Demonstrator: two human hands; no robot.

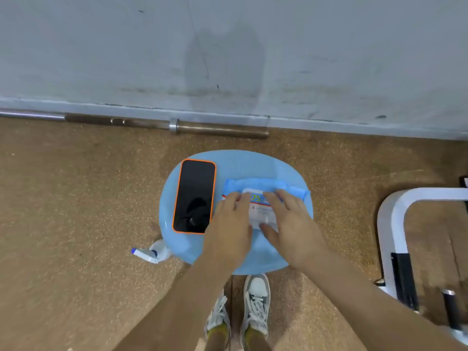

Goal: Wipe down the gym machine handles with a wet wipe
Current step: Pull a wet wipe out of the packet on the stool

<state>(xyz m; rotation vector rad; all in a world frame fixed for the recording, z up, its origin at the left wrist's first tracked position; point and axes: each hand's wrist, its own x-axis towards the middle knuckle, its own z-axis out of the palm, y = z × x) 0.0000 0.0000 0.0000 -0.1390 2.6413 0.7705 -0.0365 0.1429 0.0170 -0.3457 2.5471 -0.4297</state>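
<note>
I see the left hand (pixel 231 221) lying flat with fingers loosely spread on the wet wipe pack (pixel 263 196), while the right hand (pixel 288 224) rests half open on its white flap, thumb at the lower edge. The single blue pack lies on a round blue stool (pixel 253 163), just beside one phone (pixel 194 196).

Scuffed grey wall (pixel 253 46); speckled tan floor (pixel 76 211), steel barbell (pixel 177 125) lying along the skirting
</note>
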